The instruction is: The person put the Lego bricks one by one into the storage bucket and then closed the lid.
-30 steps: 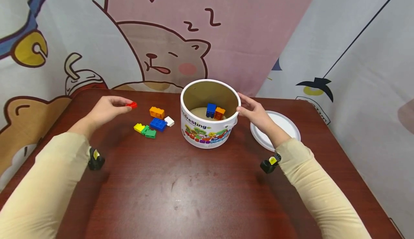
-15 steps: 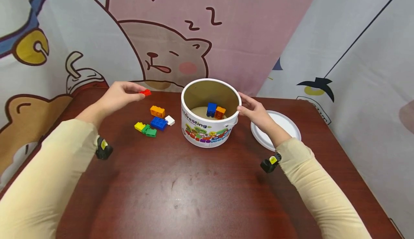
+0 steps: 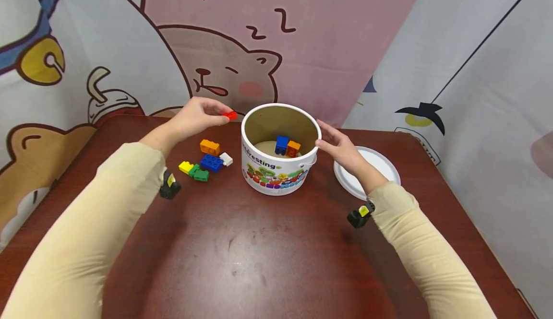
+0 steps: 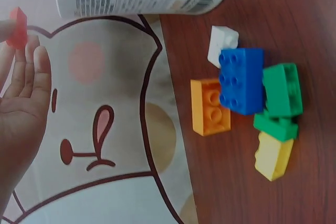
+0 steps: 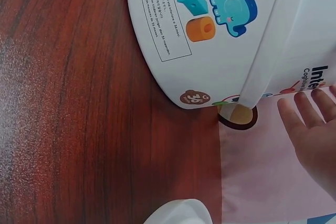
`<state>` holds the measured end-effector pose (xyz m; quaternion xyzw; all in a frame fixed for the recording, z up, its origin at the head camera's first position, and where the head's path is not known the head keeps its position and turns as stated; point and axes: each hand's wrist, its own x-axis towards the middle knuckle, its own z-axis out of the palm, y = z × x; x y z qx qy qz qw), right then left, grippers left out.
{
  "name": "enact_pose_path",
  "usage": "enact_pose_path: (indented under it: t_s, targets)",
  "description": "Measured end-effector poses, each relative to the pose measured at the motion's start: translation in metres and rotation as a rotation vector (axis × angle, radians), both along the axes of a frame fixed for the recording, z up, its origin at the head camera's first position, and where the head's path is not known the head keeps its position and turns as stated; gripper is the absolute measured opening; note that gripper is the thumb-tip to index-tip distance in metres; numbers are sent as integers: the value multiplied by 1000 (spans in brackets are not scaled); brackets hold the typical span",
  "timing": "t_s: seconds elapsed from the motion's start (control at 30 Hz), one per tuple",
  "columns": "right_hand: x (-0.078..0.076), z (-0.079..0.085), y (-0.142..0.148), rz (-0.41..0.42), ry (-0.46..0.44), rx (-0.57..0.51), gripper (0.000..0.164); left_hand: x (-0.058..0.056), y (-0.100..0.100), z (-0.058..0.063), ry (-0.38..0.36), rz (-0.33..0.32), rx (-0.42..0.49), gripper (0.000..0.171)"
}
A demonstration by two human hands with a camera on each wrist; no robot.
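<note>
1. one red block (image 3: pixel 231 115) has moved right; it is up in the air, just left of the tub's (image 3: pixel 274 174) rim, level with the table's (image 3: pixel 259 252) back edge in the head view.
2. the left hand (image 3: pixel 198 115) carries it, its grip pinching the block with thumb and fingers.
3. the right hand (image 3: pixel 342 153) has stayed put, its grip spread, touching the tub near the rim.
4. so the red block is now close to the tub, but outside it.
5. the loose blocks (image 3: pixel 211 162), toward the table's back left corner, have not moved.
</note>
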<state>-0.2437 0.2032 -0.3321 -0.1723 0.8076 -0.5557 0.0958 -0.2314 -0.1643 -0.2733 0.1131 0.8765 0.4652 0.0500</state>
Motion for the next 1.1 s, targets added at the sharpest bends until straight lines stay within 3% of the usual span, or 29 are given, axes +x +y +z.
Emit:
enact_pose_path:
  t_s: [0.47,0.8,1.0,1.1]
  targets:
    - [1,3,0,-11,0,23,61,-11,52,7,42,-83,41,26]
    - [2,2,-1,-17,11,19,61,-17,93,3,56,-155,48,28]
    - [1,1,-1,-22,13,29,61,-15,101,4,73,-216,67,29]
    - [1,2,-1,-23,17,33,61,-13,94,6,93,-200,87,27]
